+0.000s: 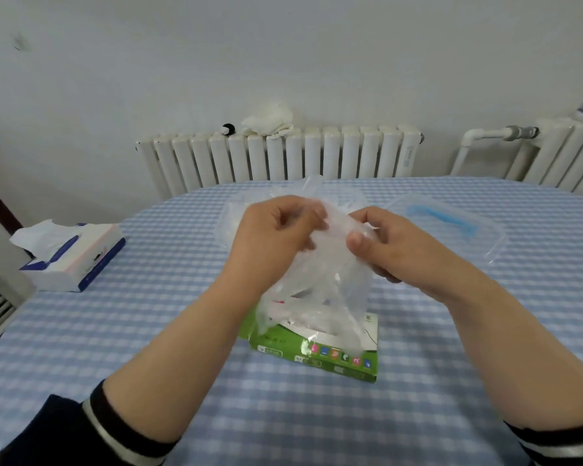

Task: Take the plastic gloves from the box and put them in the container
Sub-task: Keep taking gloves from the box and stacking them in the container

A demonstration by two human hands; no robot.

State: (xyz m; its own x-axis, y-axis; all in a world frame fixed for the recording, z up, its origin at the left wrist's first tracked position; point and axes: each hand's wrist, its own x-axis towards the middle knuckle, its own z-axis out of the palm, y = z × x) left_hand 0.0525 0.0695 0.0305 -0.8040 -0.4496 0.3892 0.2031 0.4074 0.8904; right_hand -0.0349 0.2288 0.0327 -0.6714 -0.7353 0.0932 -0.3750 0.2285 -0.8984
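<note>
Both hands are up over the worktop (418, 381); the left hand (276, 237) and the right hand (391, 243) each pinch the clear plastic gloves (330, 274) (a crinkly bunch); the gloves hang down to the green box (320, 354); the clear container (226, 227) sits just behind; its lid (451, 223) lies far right.

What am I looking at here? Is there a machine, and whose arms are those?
No machine: a person wears a camera on the head, so the single picture looks forward and down at their own arms. The left hand and right hand both pinch a clear plastic glove, lifted above the green box it comes from. Behind the hands sits a clear container, mostly hidden, and to the right lies its lid with a blue handle. A tissue pack lies at the left. Everything rests on a table with a blue checked cloth.
</note>
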